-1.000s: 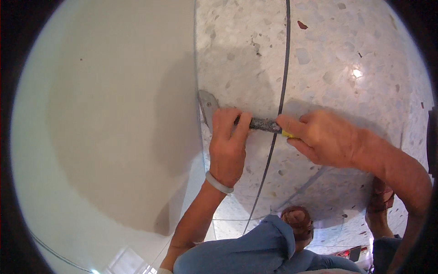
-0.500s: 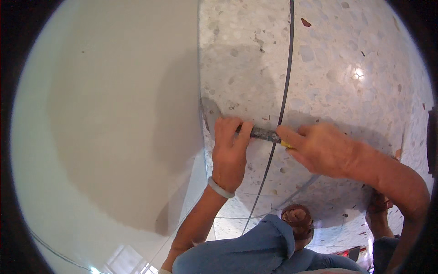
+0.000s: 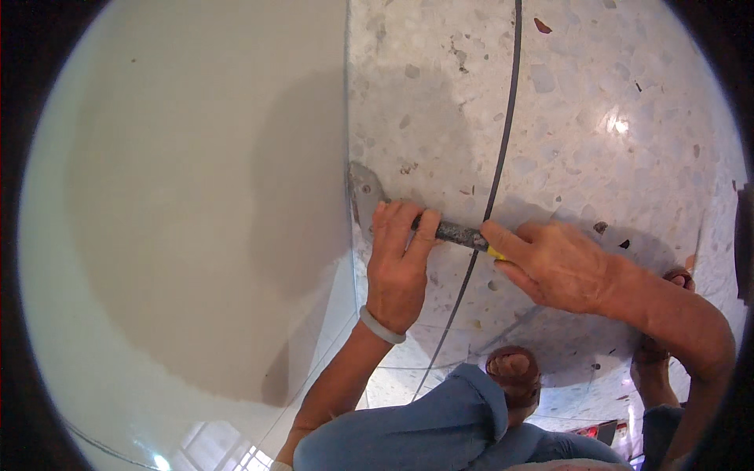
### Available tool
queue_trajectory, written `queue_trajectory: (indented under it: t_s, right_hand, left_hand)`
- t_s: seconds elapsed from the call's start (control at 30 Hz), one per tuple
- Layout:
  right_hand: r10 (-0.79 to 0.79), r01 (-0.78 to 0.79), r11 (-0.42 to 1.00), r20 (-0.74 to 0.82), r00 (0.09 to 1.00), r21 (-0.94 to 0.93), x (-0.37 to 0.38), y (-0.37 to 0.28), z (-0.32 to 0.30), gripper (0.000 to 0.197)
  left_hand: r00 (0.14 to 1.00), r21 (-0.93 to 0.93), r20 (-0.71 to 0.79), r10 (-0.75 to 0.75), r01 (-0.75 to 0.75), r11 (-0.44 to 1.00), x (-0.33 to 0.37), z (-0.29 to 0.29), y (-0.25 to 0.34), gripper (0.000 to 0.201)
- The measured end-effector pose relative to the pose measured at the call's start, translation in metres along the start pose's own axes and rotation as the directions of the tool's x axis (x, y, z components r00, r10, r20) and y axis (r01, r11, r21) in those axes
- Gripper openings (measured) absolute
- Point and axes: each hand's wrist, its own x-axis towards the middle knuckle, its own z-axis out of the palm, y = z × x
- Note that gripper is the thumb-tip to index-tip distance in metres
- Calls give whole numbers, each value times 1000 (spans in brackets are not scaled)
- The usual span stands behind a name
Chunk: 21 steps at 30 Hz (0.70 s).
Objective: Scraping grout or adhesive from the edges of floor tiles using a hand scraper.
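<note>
A scraper-like hand tool with a flat grey head and a dark, worn, speckled handle lies low over the speckled floor. Its head rests against the joint where the floor meets the pale wall. My left hand, with a light band at its wrist, is closed over the tool just behind the head, fingers laid across it. Further right, my right hand grips the handle's yellow rear part, thumb and forefinger toward the head. My fingers hide parts of the handle and head.
A smooth pale wall fills the left side. A dark strip crosses the terrazzo floor. My bent knee in blue jeans and a sandalled foot are close below my hands.
The view has shifted slightly, and the tool's head shows more clearly. Both hands keep their hold with almost no visible movement along the wall joint.
</note>
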Motion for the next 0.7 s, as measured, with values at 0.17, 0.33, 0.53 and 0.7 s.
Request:
queue_trajectory:
  t_s: [0.17, 0.33, 0.53, 0.7]
  right_hand:
    - [9, -2, 999, 160, 987, -46, -2, -5, 9, 43]
    - [-42, 41, 999, 42, 998, 26, -6, -10, 26, 43]
    - [-63, 63, 998, 8, 998, 18, -10, -9, 41, 45]
    - [-67, 78, 992, 117, 991, -99, -15, -14, 44, 49]
  left_hand:
    - [999, 3, -6, -46, 46, 999, -26, 4, 6, 36]
    - [999, 16, -30, -37, 38, 999, -30, 0, 4, 40]
    - [998, -17, 44, -45, 46, 999, -41, 5, -1, 37]
    - [997, -6, 48, -67, 67, 998, -61, 6, 4, 37]
